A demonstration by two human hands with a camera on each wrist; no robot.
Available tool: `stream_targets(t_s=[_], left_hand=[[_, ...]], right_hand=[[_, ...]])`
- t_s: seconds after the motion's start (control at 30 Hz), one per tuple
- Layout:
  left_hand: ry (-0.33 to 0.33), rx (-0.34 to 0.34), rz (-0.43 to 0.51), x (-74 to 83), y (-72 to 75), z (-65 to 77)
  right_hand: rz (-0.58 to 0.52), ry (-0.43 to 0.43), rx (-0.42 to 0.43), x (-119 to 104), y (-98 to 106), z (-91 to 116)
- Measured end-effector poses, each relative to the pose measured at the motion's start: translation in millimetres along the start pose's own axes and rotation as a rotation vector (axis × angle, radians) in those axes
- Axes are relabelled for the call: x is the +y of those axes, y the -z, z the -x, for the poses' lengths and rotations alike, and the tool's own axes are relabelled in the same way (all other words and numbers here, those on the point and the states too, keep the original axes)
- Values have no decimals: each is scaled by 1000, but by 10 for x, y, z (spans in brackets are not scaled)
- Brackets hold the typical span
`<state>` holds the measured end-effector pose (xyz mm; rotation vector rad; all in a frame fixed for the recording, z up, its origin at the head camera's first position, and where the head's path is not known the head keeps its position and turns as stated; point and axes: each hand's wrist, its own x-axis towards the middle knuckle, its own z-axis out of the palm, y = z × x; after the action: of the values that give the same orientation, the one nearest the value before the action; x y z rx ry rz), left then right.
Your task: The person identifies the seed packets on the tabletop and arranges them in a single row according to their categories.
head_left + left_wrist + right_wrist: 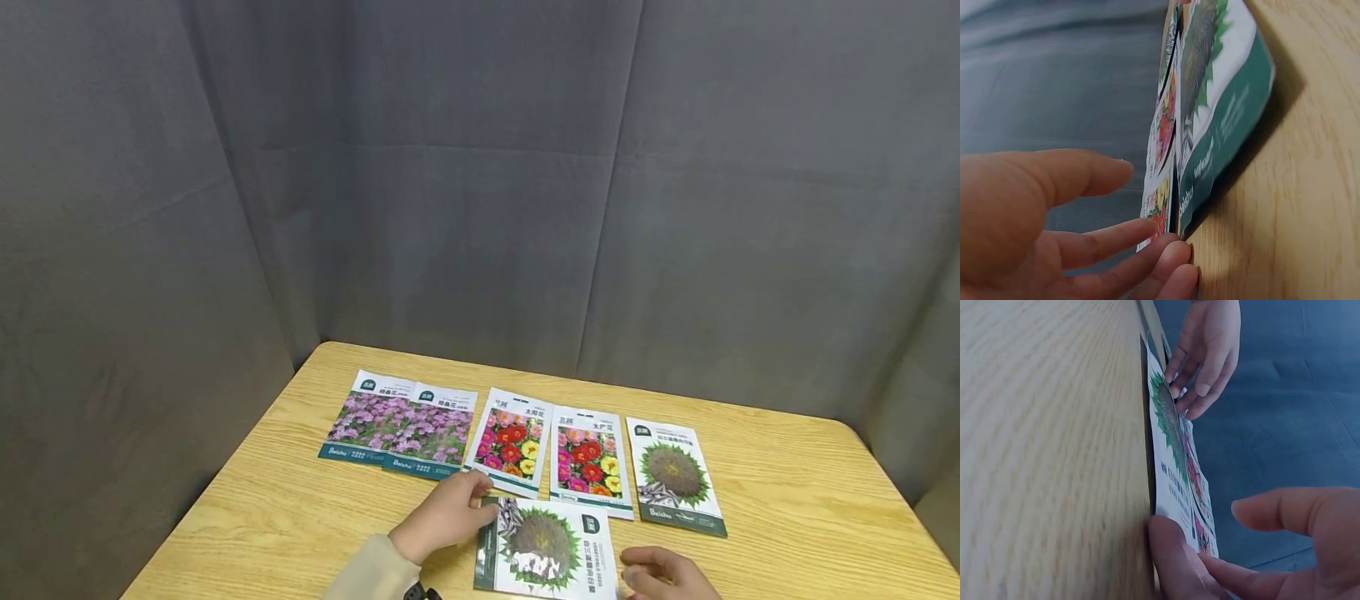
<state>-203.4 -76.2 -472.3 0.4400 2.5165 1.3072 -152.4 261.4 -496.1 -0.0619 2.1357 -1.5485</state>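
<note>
A sunflower seed packet [543, 546] lies sideways near the table's front, its green band to the left and its white printed end to the right. At the green end is my left hand [452, 517]; the left wrist view shows its thumb raised clear of the packet [1235, 119] and fingertips right at the corner. Beside the white end is my right hand [663, 573]. In the right wrist view its fingertips meet the edge of the packet [1169, 447], while the thumb stands apart. Neither hand pinches it.
Behind it, a row of seed packets lies on the wooden table [795, 500]: two overlapping purple-flower packets [367, 421] [435, 429], two mixed-colour flower packets [510, 442] [590, 458], and another sunflower packet [675, 475] at right. Grey curtains [480, 208] hang beyond the table's back and left edges.
</note>
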Motion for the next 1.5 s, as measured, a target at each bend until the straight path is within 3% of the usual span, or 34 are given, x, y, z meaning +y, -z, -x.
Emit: stream_targets(t_s=[0.2, 0.4, 0.63, 0.8, 0.97, 1.1, 1.23, 1.5], left_hand=[[-25, -11, -69, -7, -1, 31], [-59, -10, -106, -32, -13, 49], [-59, -32, 0, -62, -35, 48], [-14, -56, 67, -73, -31, 44], [24, -96, 210, -79, -17, 37], [43, -148, 305, -72, -39, 50], [36, -161, 318, -50, -77, 58], [62, -245, 393, -5, -45, 60]], right_hand=[[118, -6, 83, -51, -133, -24], [134, -48, 171, -70, -233, -50], [168, -26, 236, -31, -287, -64], [195, -71, 308, -28, -362, -88], [212, -98, 353, -51, -399, -88], [220, -91, 356, -61, -410, -75], [227, -75, 337, -50, -402, -68], [181, 0, 202, 0, -295, -38]])
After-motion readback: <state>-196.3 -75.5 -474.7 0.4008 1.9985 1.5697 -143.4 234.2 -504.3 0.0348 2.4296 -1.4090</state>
